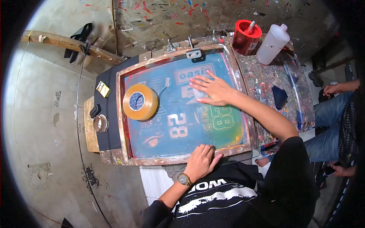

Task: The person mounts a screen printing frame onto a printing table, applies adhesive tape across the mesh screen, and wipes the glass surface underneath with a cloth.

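Note:
A screen printing frame (125, 153) with a painted, worn wooden border lies on the table, its blue mesh (161, 142) showing "oasis", "28" and other stencil shapes. My right hand (213, 89) is open, fingers spread over the mesh just below the "oasis" lettering. At the near edge of the frame rests my left hand (201, 161), fingers slightly bent and thumb apart, holding nothing; a watch (184, 179) is on that wrist. A large roll of clear amber tape (149, 111) lies on the left of the mesh.
Metal hinge clamps (194, 53) hold the frame's far side. A red tub (245, 41) and a white squeeze bottle (272, 45) stand at the back right. A dark cloth (279, 97) lies on the paint-stained right surface. Another person (327, 121) is at the right.

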The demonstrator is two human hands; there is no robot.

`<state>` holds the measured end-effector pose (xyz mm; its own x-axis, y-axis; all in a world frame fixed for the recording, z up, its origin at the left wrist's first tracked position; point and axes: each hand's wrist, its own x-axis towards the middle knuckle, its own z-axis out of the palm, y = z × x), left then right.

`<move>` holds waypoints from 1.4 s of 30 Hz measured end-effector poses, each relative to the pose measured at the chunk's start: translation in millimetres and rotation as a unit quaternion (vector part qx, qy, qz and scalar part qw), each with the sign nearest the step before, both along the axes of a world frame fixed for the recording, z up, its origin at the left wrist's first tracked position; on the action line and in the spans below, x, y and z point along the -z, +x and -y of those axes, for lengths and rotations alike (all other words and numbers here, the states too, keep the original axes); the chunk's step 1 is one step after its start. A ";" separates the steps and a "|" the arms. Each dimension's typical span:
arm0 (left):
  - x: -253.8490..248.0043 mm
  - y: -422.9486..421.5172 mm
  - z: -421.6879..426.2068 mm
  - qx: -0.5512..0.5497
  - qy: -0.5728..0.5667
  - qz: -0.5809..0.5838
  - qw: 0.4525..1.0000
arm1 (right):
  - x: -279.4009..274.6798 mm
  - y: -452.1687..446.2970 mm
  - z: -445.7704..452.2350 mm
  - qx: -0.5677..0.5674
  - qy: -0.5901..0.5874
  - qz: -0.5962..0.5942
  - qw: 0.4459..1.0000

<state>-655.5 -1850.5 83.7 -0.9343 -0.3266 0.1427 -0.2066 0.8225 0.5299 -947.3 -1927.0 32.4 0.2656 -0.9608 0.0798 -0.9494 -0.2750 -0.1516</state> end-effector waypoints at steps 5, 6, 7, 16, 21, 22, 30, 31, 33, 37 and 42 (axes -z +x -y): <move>-15.6 -7.0 26.1 -0.006 0.062 0.040 0.997 | -75.9 19.9 61.3 0.105 0.143 -0.012 0.984; -25.0 -4.1 43.3 -0.013 0.128 0.081 0.988 | -66.5 23.3 72.7 0.097 0.042 0.090 0.990; -32.8 -6.0 66.6 -0.021 0.187 0.111 0.976 | -60.3 25.4 87.2 0.092 0.028 0.085 0.992; -9.9 48.9 243.6 -0.187 -0.226 0.118 0.949 | -12.3 48.9 147.1 -0.045 -0.025 0.313 0.948; -86.5 62.1 197.2 -0.155 -0.051 0.072 0.984 | -61.5 46.0 91.0 -0.049 0.214 0.633 0.742; -111.3 60.1 175.9 -0.182 0.036 0.101 0.977 | -70.6 49.1 79.7 -0.059 0.243 0.656 0.712; -179.5 121.4 123.0 -0.221 0.360 0.207 0.882 | -89.6 -49.7 19.1 0.086 0.177 0.663 0.722; -187.0 123.6 120.4 -0.256 0.326 0.300 0.859 | -80.5 -76.4 10.9 0.084 0.162 0.667 0.722; -222.2 98.6 102.8 -0.188 0.128 0.399 0.888 | -112.0 -76.9 -26.8 0.117 0.122 0.608 0.776; -277.3 90.0 73.5 -0.237 -0.105 0.228 0.938 | -156.7 -66.0 -133.2 0.153 -0.060 0.601 0.782; -314.7 118.0 75.4 0.107 -0.402 0.020 0.909 | -141.7 -85.1 -310.6 0.072 -0.409 0.481 0.772</move>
<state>-537.5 -1926.0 398.4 -0.9740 0.0572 0.2192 -0.0028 0.9644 -0.2643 -1032.4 -1616.4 174.0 -0.3991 -0.4979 0.7699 -0.5358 -0.5548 -0.6365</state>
